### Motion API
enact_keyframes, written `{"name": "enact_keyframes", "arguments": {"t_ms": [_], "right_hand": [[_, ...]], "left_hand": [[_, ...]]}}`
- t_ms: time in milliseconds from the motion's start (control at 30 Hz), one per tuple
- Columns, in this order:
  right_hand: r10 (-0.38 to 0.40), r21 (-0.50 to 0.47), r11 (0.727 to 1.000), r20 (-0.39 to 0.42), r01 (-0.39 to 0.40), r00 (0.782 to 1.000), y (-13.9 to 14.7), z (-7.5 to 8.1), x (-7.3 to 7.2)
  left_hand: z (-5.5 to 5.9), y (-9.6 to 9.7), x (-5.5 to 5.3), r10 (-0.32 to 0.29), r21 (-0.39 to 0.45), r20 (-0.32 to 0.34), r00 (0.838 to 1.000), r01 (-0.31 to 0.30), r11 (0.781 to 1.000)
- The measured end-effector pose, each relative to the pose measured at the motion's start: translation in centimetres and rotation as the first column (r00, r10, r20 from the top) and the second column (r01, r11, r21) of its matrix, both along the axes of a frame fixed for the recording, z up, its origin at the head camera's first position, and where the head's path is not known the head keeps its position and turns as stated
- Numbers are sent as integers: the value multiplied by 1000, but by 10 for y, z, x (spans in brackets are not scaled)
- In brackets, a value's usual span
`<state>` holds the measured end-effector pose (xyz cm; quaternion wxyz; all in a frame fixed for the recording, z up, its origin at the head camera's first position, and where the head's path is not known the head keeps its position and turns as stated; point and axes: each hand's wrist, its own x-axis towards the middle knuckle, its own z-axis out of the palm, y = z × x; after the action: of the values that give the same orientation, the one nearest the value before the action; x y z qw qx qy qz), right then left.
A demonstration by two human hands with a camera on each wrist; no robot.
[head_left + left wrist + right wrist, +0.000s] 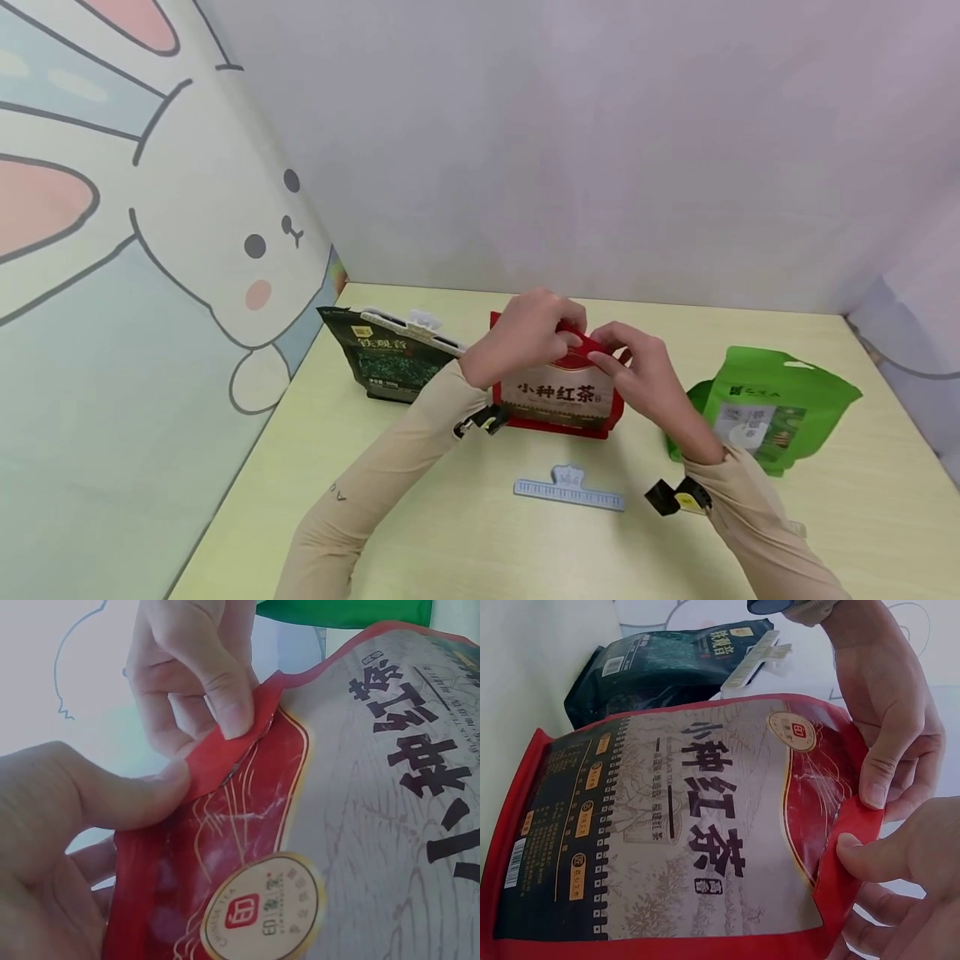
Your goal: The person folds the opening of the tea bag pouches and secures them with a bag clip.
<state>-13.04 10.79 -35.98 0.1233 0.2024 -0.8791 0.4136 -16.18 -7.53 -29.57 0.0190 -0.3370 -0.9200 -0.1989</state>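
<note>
A red tea bag (558, 396) with a pale front panel stands in the middle of the table. Both hands are at its top edge, where a red strip of the rim (838, 859) is folded over toward the front. My left hand (536, 327) pinches that edge, thumb in front and fingers behind, as the left wrist view shows. Close beside it, my right hand (637, 367) pinches the right part of the folded strip between thumb and fingers. In front of the bag lies a light blue sealing clip (568, 489), flat on the table.
A dark green tea bag (390, 362) with a white clip (412, 329) along its top stands at the left, partly behind the left forearm. At the right a bright green pouch (780, 408) stands behind the right wrist. Walls border the table at the back and left.
</note>
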Motion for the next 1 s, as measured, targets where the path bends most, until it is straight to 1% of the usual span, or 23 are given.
{"name": "enact_keyframes", "arguments": {"t_ms": [67, 267, 400, 567, 667, 767, 933, 1000], "right_hand": [[-2, 3, 1000, -7, 2, 1000, 1, -1, 0], [-8, -14, 1000, -68, 7, 998, 3, -4, 0], [-9, -14, 1000, -79, 8, 997, 5, -4, 0], [-18, -7, 1000, -63, 18, 998, 9, -6, 2], [-17, -13, 1000, -49, 17, 999, 12, -7, 3], [-15, -13, 1000, -35, 14, 999, 13, -7, 2], [-2, 16, 1000, 15, 2, 1000, 17, -6, 2], [9, 14, 1000, 28, -10, 1000, 16, -5, 1]], "left_hand": [[0, -1, 0, 6, 4, 3, 1000, -6, 1000], [-1, -3, 1, -2, 5, -3, 1000, 3, 1000], [-1, -3, 1, 7, 1, 2, 1000, -7, 1000], [0, -3, 2, 28, 3, 19, 999, -28, 1000], [1, -2, 3, 39, 1, 14, 999, -39, 999], [2, 0, 3, 36, 1, 3, 999, -36, 999], [4, 1, 3, 50, -6, 16, 999, -50, 999], [4, 0, 3, 60, -14, 21, 998, -60, 998]]}}
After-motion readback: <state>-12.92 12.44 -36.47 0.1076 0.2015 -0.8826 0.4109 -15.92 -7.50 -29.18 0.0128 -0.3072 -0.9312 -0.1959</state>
